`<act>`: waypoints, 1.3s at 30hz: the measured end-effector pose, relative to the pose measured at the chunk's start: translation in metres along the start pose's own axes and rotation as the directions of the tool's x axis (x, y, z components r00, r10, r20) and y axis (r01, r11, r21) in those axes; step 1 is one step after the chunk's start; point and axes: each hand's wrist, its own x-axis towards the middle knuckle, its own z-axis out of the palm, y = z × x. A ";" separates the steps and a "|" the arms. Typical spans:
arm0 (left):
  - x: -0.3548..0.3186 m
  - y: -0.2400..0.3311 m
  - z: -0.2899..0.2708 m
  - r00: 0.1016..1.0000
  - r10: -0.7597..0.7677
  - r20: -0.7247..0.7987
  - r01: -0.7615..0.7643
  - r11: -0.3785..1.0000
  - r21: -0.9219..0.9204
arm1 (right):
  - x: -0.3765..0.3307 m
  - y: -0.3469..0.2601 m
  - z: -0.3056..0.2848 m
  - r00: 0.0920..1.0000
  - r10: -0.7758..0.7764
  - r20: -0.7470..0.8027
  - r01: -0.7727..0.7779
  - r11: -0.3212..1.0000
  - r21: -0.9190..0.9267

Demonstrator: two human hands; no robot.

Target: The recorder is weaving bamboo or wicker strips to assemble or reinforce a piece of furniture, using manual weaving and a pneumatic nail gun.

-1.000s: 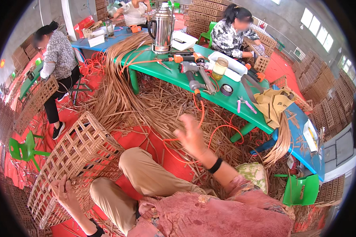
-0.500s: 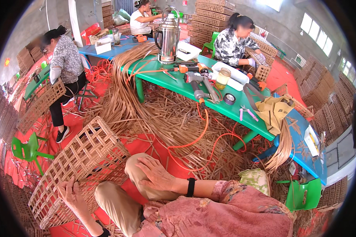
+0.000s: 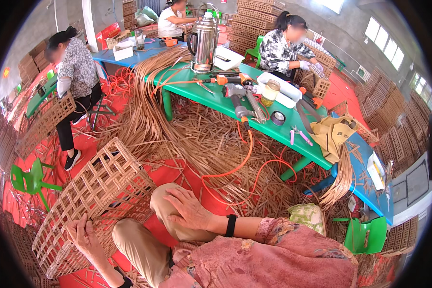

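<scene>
A brown openwork wicker basket leans tilted against my knees on the left. My left hand is closed at its near edge, fingertips at the woven strands; part of the grip is hidden. My right hand lies flat on my raised knee with its fingers apart and nothing in it. The basket's lattice of strips has gaps through which the red floor shows.
Ahead stands a green table with a metal thermos, an air tool, a glass jar and pink-handled snippers. Loose strips and an orange hose cover the floor. Three people work nearby.
The view has shifted slightly, so the basket and my left hand appear a little further left. The person at the right has turned the head. My right hand stays on the knee.
</scene>
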 end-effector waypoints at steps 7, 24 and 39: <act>-0.001 0.001 0.000 0.998 -0.065 0.015 0.066 0.992 -0.108 | 0.001 -0.001 0.000 1.000 0.007 0.012 -0.007 1.000 0.004; -0.001 0.000 -0.001 1.000 -0.022 0.004 0.022 1.000 -0.005 | 0.002 -0.002 0.000 1.000 0.014 -0.011 -0.015 1.000 -0.010; -0.002 0.002 0.000 0.996 -0.085 0.011 0.086 0.993 -0.080 | 0.002 -0.001 0.001 1.000 0.022 0.004 -0.022 1.000 -0.011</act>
